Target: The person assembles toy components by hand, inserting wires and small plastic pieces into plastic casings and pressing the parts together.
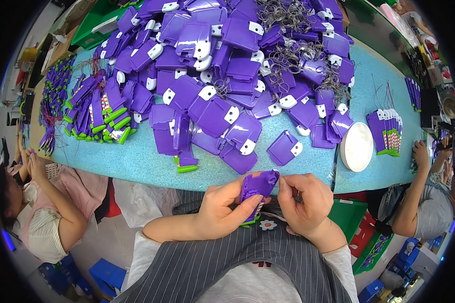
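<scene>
Gripping a purple casing below-left of the white bowl with the left hand, slanting its long axis up, slightly bowlward; pinching with the right hand, nearer the bowl, at the casing's top, hiding any contents.

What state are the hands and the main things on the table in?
Left hand, closed around part
Right hand, fingers curled by part's upper end
Part, held tilted
Cases, loosely heaped
Rings, tangled on cases
Bowl, uncovered
Left green-tipped pieces, jumbled
Right green-tipped pieces, neatly overlapped
</scene>
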Available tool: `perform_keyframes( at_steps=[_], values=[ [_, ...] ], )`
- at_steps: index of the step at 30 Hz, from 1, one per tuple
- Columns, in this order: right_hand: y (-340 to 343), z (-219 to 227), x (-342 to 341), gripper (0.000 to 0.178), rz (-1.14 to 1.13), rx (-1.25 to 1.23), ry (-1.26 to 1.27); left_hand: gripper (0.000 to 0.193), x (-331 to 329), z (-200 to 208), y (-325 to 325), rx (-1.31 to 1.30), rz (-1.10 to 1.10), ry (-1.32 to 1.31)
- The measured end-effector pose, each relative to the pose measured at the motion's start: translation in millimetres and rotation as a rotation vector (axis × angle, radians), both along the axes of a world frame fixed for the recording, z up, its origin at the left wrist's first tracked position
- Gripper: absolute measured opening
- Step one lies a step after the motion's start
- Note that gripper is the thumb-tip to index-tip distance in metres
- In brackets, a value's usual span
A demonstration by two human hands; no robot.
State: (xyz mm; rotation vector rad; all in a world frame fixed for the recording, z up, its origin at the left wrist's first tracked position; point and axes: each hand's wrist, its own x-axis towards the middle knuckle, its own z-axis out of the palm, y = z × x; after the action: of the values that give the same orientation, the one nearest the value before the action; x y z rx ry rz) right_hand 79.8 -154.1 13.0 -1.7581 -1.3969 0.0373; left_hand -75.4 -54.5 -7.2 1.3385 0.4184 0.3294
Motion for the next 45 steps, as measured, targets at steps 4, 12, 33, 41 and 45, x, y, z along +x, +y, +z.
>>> perform_keyframes(
  at_steps=[4,12,33,41,45],
  values=[
    [-1.1,1.6,-0.1,0.016,-0.001,-0.058,0.059,0.035,4.6,2.1,0.9,0.334,0.050,-0.026],
    [-5.0,-0.1,-1.5,0.010,-0.012,0.015,0.247,0.035,3.4,3.7,1.0,0.677,0.042,-0.025],
    [-7.3,-16.6,-8.2,0.018,0.031,0.170,0.212,0.030,1.5,6.0,-2.3,0.399,0.031,-0.067],
    [-2.6,-12.8,-5.6,0.017,0.031,0.116,0.162,0.026,-1.0,7.2,4.5,0.190,-0.041,0.003],
    [-1.6,-11.2,-3.0,0.014,0.025,0.132,0.117,0.025,0.1,3.2,3.1,0.284,-0.009,-0.024]
  ],
)
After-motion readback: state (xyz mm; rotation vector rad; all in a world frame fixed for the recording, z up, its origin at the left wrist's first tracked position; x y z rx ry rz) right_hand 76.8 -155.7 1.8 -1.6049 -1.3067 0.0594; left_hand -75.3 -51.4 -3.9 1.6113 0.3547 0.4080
